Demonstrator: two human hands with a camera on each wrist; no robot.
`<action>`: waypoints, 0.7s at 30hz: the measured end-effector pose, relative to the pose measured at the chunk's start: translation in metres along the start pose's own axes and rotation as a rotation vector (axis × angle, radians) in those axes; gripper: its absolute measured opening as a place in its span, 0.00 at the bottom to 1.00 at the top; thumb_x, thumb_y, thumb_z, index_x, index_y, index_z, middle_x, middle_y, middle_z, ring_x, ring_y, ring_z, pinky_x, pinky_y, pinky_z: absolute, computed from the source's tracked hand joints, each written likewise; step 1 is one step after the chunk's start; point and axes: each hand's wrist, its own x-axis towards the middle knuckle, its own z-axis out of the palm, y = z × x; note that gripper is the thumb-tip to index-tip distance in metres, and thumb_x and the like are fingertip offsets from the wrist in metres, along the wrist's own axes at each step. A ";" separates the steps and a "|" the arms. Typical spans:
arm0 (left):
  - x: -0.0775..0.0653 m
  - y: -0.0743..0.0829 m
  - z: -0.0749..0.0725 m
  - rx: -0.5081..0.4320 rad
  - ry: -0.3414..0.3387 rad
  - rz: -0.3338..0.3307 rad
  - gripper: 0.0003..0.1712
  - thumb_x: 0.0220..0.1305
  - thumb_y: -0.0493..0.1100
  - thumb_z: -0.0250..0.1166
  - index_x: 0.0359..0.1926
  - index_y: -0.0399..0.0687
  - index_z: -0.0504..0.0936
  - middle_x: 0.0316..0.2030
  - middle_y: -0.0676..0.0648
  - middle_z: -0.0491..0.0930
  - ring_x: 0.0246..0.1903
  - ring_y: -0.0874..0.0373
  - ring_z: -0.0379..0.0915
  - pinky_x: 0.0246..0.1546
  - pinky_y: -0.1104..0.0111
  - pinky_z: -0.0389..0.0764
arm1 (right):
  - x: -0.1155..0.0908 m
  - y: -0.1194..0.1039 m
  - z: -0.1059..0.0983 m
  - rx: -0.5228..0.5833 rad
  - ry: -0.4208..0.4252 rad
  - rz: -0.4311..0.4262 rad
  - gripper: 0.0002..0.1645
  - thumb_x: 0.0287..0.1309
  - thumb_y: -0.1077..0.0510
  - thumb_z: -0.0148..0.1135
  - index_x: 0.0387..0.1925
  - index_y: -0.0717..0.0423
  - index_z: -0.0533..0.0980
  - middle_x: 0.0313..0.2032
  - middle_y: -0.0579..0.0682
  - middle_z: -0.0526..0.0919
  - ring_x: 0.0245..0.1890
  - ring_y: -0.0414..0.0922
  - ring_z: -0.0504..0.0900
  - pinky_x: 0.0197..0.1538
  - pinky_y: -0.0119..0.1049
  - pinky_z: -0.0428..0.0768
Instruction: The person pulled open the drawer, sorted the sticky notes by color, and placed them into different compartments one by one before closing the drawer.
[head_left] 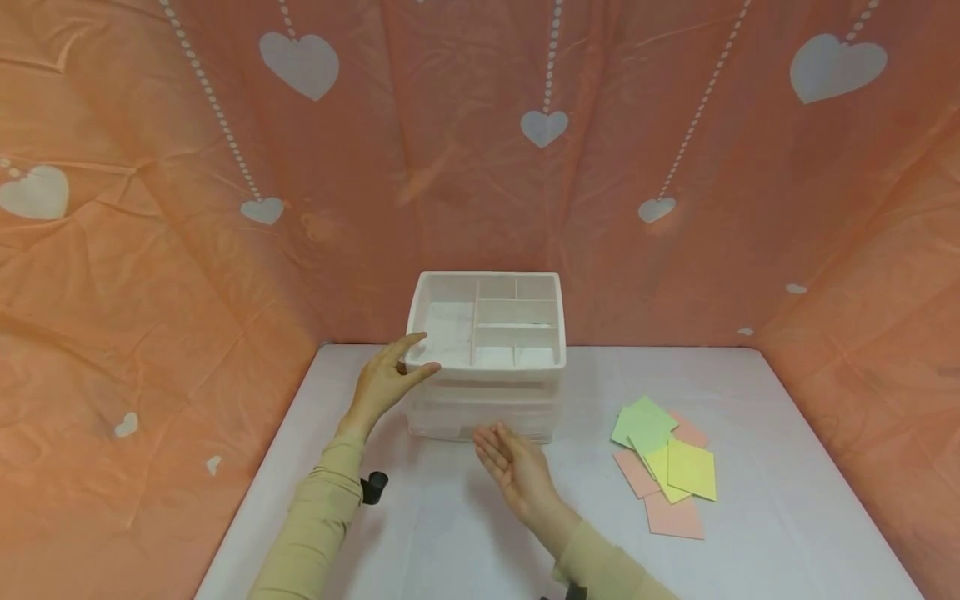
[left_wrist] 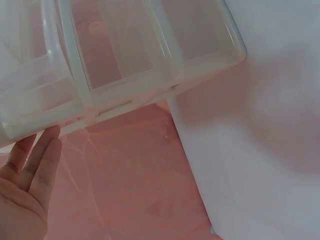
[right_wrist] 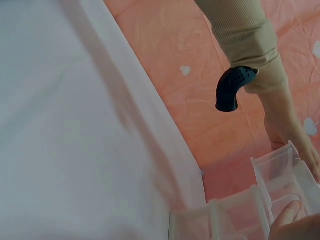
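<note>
A white plastic drawer organizer [head_left: 483,375] with a divided top tray and see-through drawers stands at the table's far edge. My left hand [head_left: 382,385] rests at its upper left front corner, thumb over the front rim. In the left wrist view, straight fingers [left_wrist: 45,165] touch the organizer's side wall [left_wrist: 125,95]. My right hand [head_left: 521,475] is in front of the drawers, palm turned sideways and fingers loosely bent. In the right wrist view its fingertips [right_wrist: 291,212] overlap a clear drawer front [right_wrist: 275,177], with no object between them.
Green, yellow and pink square paper notes [head_left: 663,467] lie overlapping on the white table [head_left: 780,467] to the right. An orange cloth with white hearts [head_left: 480,192] hangs behind and on both sides. Black wrist cameras [head_left: 372,487] are strapped over the sleeves.
</note>
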 end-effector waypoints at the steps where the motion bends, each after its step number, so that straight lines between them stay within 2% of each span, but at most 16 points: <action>1: 0.000 0.000 0.000 0.001 0.000 0.001 0.37 0.51 0.68 0.63 0.63 0.69 0.68 0.35 0.48 0.76 0.29 0.57 0.71 0.28 0.69 0.71 | -0.002 0.000 0.000 -0.002 -0.002 0.002 0.14 0.67 0.56 0.50 0.49 0.60 0.65 0.38 0.45 0.85 0.44 0.38 0.83 0.54 0.31 0.78; 6: 0.001 -0.003 0.000 0.001 0.009 0.008 0.39 0.50 0.69 0.63 0.63 0.71 0.67 0.44 0.48 0.78 0.32 0.56 0.73 0.30 0.68 0.74 | -0.009 0.002 -0.001 -0.026 -0.020 0.006 0.17 0.67 0.54 0.51 0.51 0.60 0.63 0.39 0.43 0.85 0.44 0.37 0.83 0.55 0.30 0.77; 11: 0.002 -0.005 0.000 -0.010 0.011 0.017 0.40 0.50 0.69 0.64 0.65 0.75 0.63 0.56 0.47 0.75 0.37 0.53 0.77 0.36 0.61 0.78 | -0.015 0.005 -0.002 -0.042 -0.037 0.024 0.17 0.66 0.54 0.52 0.50 0.60 0.64 0.41 0.46 0.84 0.44 0.38 0.83 0.55 0.30 0.77; 15: 0.002 -0.005 -0.001 -0.016 0.010 0.023 0.41 0.49 0.67 0.65 0.66 0.78 0.61 0.57 0.46 0.74 0.39 0.52 0.78 0.39 0.58 0.79 | -0.019 0.007 -0.004 -0.062 -0.045 0.029 0.18 0.66 0.54 0.52 0.50 0.61 0.64 0.43 0.46 0.84 0.46 0.38 0.82 0.55 0.31 0.77; 21: 0.001 -0.006 -0.001 -0.018 0.015 0.041 0.42 0.50 0.65 0.66 0.66 0.77 0.61 0.54 0.46 0.76 0.38 0.53 0.78 0.38 0.59 0.79 | -0.024 0.009 -0.007 -0.093 -0.054 0.031 0.22 0.67 0.53 0.51 0.54 0.64 0.62 0.43 0.45 0.84 0.47 0.38 0.82 0.56 0.31 0.77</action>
